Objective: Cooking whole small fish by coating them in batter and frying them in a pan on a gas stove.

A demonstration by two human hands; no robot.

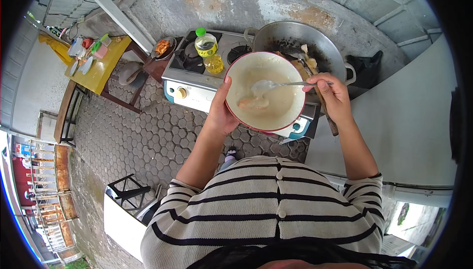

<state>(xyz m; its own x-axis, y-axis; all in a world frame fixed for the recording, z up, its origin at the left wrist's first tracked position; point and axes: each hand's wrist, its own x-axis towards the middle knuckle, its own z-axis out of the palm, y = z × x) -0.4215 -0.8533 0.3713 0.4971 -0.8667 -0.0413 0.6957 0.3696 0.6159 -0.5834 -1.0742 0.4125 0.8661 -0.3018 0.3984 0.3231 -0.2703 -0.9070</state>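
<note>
My left hand (223, 115) grips the left rim of a white bowl with a red edge (240, 118). Pale batter (284, 101) fills its bottom, with an orange-brown piece of food (253, 102) partly sunk in it. Between the fingers of my right hand (330, 97) is a metal spoon (266, 85), its batter-coated head over the bowl. Behind the bowl a large metal wok (295, 30) sits on the gas stove (192, 97). Fried pieces (312, 64) and a wooden-handled utensil (322, 104) lie at the wok, the handle passing beneath my right hand.
A green-capped bottle of yellow oil (213, 62) stands on the stove, left of the bowl. Further left is a pan of orange food (162, 48). A yellow-topped table (107, 60) holds plates and containers. A white panel (399, 121) rises at the right, near the wok.
</note>
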